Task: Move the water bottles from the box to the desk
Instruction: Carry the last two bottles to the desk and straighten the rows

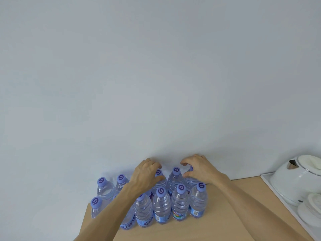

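Each purple bottle cap (181, 188) carries a dark swirl logo. The blue label (147, 221) on the front water bottle below the left grip shows large purple letters, only partly readable. A barcode (196, 213) sits on the label of the bottle below the right grip.
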Action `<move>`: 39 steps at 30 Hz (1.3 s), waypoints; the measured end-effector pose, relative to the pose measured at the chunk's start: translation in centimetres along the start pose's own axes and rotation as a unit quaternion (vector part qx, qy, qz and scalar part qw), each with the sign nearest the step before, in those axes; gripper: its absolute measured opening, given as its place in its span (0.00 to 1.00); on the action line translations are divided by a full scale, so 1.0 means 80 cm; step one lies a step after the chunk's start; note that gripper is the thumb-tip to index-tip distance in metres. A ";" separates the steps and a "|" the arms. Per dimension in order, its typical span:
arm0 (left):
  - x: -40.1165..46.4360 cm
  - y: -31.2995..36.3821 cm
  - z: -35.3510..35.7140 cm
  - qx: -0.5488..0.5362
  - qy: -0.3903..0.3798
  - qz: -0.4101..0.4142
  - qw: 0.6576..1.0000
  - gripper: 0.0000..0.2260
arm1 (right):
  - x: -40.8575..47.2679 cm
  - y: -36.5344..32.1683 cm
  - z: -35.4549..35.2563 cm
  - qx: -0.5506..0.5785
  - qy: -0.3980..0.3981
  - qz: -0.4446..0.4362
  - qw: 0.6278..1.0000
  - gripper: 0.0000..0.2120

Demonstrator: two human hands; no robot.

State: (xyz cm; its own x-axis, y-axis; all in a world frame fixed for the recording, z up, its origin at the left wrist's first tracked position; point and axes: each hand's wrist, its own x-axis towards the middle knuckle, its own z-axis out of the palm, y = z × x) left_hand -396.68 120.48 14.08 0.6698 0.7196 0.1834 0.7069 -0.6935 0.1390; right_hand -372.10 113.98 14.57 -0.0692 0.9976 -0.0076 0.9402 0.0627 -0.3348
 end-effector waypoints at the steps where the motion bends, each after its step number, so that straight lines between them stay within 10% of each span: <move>1: 0.007 0.008 0.000 -0.006 -0.003 0.003 1.000 0.21 | -0.003 0.006 -0.001 0.000 -0.003 0.005 1.000 0.26; 28: 0.047 0.065 0.021 -0.053 -0.069 -0.010 0.996 0.16 | -0.017 0.039 0.003 0.099 0.020 0.060 0.993 0.19; 39: -0.027 -0.011 -0.042 -0.170 0.109 -0.107 0.974 0.05 | 0.003 -0.054 -0.002 0.142 0.061 -0.051 0.987 0.14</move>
State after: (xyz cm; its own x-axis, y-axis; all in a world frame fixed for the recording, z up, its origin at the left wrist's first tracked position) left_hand -399.52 119.40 16.79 0.4253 0.8498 0.3113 0.6846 -0.5271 0.5035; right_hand -376.09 113.95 16.16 -0.1017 0.9837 0.1480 0.7983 0.1695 -0.5779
